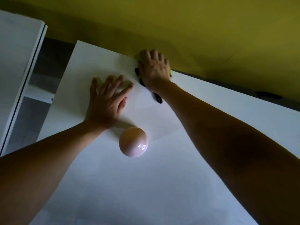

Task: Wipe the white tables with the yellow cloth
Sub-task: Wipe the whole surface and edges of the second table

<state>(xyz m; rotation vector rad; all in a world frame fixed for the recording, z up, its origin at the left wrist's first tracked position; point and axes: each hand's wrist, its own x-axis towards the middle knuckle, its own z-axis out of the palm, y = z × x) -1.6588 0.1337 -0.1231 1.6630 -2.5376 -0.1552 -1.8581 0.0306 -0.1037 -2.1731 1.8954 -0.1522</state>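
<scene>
Under the right hand [154, 69], yellow cloth [170, 71], at table [162, 184] edge.

There's a shiny pink ball [133, 142] sitting right in front of me, catching a bit of glare. Behind everything is a mustard-yellow wall [194, 26]. A couple of black things I can't really make out: one [157, 98] further back, another [268, 95] off right by the wall.
</scene>
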